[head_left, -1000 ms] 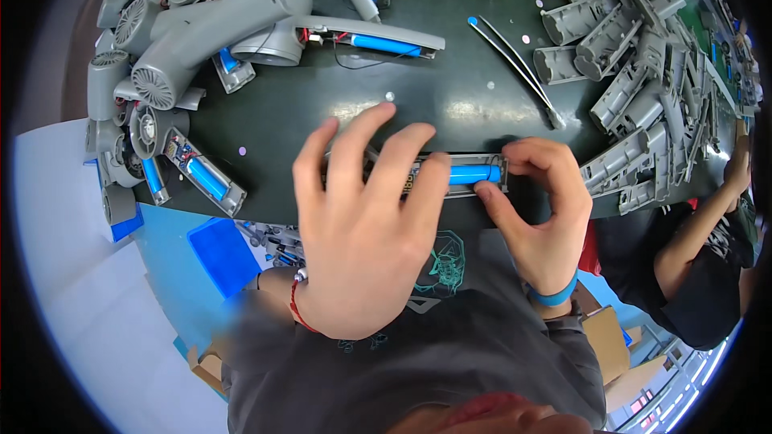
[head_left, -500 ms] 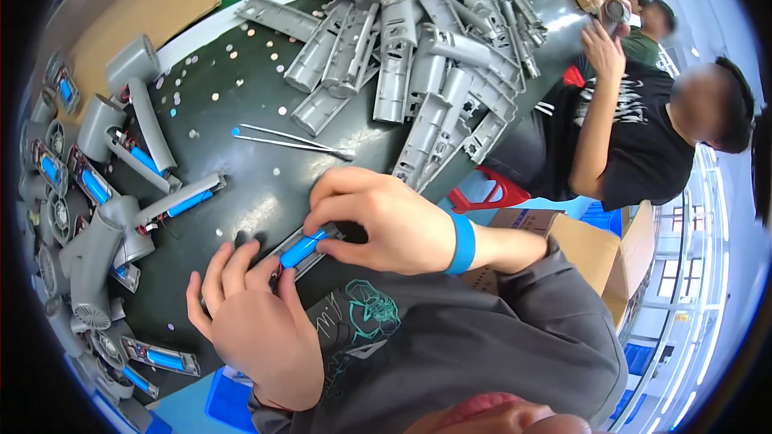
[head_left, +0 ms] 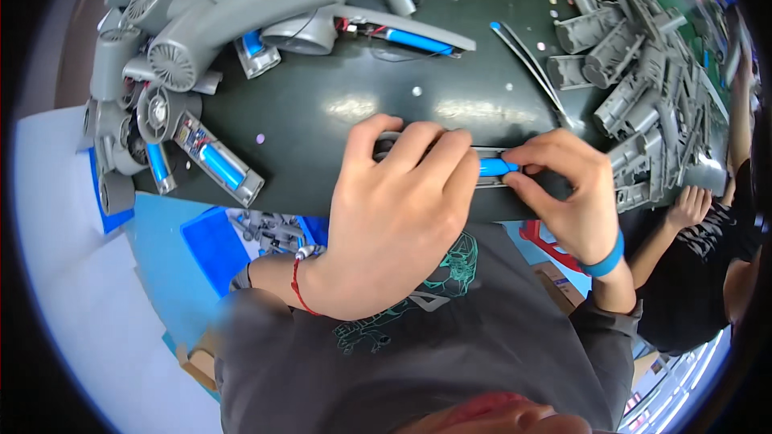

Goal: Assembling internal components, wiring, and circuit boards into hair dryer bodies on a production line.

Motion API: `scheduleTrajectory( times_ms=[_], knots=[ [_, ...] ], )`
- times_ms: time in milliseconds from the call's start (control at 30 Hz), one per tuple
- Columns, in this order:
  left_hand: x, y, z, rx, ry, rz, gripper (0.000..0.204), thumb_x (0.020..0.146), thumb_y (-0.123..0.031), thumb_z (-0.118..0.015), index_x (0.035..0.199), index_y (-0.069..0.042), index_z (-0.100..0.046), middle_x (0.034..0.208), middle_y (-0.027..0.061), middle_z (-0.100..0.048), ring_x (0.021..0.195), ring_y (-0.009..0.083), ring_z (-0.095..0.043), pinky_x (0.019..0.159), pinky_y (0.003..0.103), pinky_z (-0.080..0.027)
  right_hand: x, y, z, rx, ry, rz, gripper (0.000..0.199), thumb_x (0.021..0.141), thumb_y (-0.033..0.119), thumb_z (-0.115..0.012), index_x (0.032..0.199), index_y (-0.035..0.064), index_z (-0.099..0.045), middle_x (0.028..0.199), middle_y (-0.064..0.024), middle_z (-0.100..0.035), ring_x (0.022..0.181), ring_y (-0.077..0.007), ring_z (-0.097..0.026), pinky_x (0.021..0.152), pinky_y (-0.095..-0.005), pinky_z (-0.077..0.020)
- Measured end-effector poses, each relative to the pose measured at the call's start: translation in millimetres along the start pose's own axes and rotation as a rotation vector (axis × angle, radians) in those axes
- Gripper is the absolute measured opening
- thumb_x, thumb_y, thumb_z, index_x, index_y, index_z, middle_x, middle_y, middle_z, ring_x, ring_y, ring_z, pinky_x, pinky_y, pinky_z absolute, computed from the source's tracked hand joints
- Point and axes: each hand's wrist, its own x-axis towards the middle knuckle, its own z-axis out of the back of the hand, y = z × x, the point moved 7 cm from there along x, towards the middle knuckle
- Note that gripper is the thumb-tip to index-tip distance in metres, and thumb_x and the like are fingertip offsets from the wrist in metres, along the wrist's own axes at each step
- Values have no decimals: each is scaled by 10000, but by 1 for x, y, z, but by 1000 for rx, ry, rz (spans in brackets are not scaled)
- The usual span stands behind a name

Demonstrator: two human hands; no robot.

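A cylindrical blue battery cell [head_left: 495,167] lies in a narrow grey plastic housing [head_left: 490,186] at the near edge of the table. Over the housing's left part curl the fingers of my left hand [head_left: 402,201], gripping it and hiding most of it. My right hand [head_left: 567,189] pinches the right end of the cell between thumb and forefinger. Metal tweezers [head_left: 532,68] with a blue end lie on the table beyond my right hand.
Grey fan housings [head_left: 233,24] with blue cells are heaped at the left. Empty grey half shells [head_left: 643,72] are piled at the right. Below the table edge stands a blue bin [head_left: 213,249] with parts. A co-worker's hand [head_left: 690,207] shows at far right.
The view has swung, so the tabletop lies level before me. My left hand's spread fingers have closed over the housing. My right fingers still hold the cell's right end.
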Motion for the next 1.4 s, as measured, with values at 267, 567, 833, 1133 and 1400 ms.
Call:
scheduleTrajectory(
  times_ms=[267, 567, 833, 1133, 1400],
  knots=[
    [4, 11, 3, 4, 47, 109, 239, 741, -130, -785, 955, -102, -682, 1038, -21, -699, 943, 185, -642, 949, 421, -424, 13, 0, -9, 85, 44, -142, 232, 720, -74, -767, 934, 2, -725, 872, -109, -690, 773, -216, -693, 718, -312, -555],
    [5, 20, 34, -58, 138, 115, 521, 681, -260, -861, 1137, -71, -696, 1275, 98, -664, 1299, 368, -571, 1079, 482, -419, 3, 11, -4, -111, -38, -18, 284, 709, -82, -765, 970, 26, -726, 908, -129, -659, 869, -317, -653, 776, -373, -520],
    [-11, 37, 19, -181, 160, 198, 600, 596, -24, -873, 1154, -27, -654, 1217, 144, -638, 1102, 359, -619, 892, 422, -528, 27, 41, -11, 16, -34, 252, 444, 680, 8, -829, 1113, 22, -731, 1017, -127, -647, 899, -296, -614, 772, -359, -496],
    [-14, 41, 13, -315, 31, 133, 724, 560, 75, -862, 1207, -37, -557, 1195, 187, -655, 1087, 373, -650, 906, 413, -534, 43, 19, -43, 380, 33, 152, 207, 753, -100, -767, 940, -13, -760, 904, -119, -704, 765, -238, -669, 697, -319, -524],
    [-13, 47, 11, -338, 52, 49, 675, 596, 69, -848, 1205, -22, -572, 1169, 196, -673, 1102, 390, -660, 919, 436, -536, 51, 15, -48, 488, 101, 169, 232, 744, -111, -745, 952, -9, -761, 902, -126, -704, 772, -244, -677, 685, -307, -538]
  ],
)
